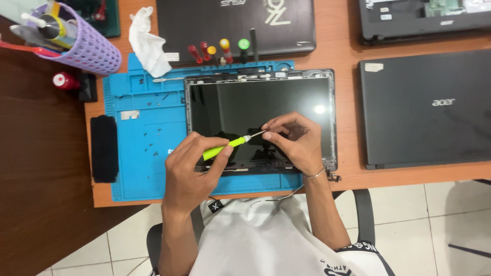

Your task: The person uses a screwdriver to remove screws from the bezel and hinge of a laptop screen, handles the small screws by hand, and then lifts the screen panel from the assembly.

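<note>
A laptop screen panel with a dark glossy display lies on a blue work mat. My left hand grips the handle of a lime-green screwdriver above the panel's lower edge. My right hand pinches the screwdriver's thin metal tip between thumb and fingers, over the lower middle of the display. A thin bracelet sits on my right wrist.
Several colour-handled screwdrivers stand behind the panel, by a white cloth. Closed dark laptops lie at the back and right. A purple basket of tools, a red-capped bottle and a black pad sit left.
</note>
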